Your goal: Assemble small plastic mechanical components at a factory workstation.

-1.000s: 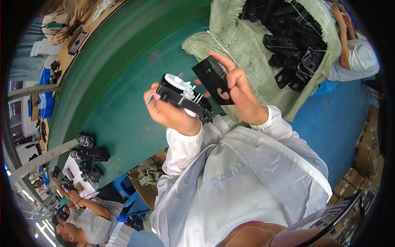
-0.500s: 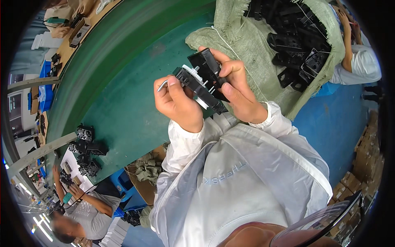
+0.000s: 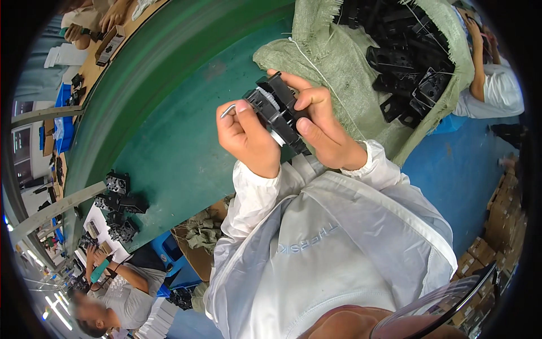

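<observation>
I see L hand [image 3: 248, 138] and R hand [image 3: 322, 133] both gripping blocky black plastic part [image 3: 278, 113] w/ white toothed gear; coarse woven green sack [image 3: 333, 56] just beyond.

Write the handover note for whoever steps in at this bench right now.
Left hand: grips the black plastic assembly, a small bent metal pin at its fingertips.
Right hand: clamps the same assembly from the other side.
Stock: loose black parts in the open green woven sack; several similar black units grouped on the green conveyor belt.
Done: two pieces look mated.
Left: pin not visibly seated.
</observation>
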Tool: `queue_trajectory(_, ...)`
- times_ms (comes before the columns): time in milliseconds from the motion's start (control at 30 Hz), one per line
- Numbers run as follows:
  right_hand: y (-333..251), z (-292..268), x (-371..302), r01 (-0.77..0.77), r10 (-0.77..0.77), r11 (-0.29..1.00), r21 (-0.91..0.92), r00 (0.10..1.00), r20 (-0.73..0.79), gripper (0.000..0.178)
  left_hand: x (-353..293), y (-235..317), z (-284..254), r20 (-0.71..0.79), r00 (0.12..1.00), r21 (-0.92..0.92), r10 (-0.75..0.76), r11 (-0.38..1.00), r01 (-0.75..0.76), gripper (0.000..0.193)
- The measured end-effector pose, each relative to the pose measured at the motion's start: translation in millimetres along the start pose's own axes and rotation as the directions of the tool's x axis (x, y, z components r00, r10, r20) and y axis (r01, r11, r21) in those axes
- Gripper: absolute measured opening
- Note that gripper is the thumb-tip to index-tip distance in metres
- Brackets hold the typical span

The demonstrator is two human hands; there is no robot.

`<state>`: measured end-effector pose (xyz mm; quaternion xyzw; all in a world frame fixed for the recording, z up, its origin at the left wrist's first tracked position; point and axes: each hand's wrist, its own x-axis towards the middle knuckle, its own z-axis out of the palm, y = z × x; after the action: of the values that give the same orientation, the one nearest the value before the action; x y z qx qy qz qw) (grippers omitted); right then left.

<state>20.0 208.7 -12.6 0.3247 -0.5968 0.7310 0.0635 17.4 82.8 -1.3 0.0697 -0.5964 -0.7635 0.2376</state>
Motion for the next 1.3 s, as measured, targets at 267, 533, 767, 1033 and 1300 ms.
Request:
queue_trajectory(267,1,-6,1,-0.035,0.047,0.992,-0.124,0.994,0.096,0.031,6,-16,-11,0.213,0.976,0.008,-0.049,0.999,0.048,0.021)
queue_trajectory(533,0,-18,-4,-0.077,0.120,0.977,0.198,0.968,-0.220,0.053,-2,-5,-11,0.535,0.828,0.065,-0.167,0.986,0.156,0.060)
queue_trajectory(767,-6,-42,-10,-0.314,0.429,0.865,0.392,0.867,-0.252,0.059,-14,-10,-10,0.562,0.826,0.138,-0.032,0.989,-0.056,0.039)
queue_trajectory(1033,-4,-59,-23,-0.391,0.515,0.829,0.400,0.812,-0.273,0.043,16,-14,-6,0.667,0.681,0.323,-0.301,0.941,0.100,0.042)
queue_trajectory(1300,-65,-97,-46,-0.374,0.059,0.598,-0.709,0.903,-0.427,0.027,236,-96,-69,0.361,0.913,0.464,-0.190,0.886,0.001,0.045)
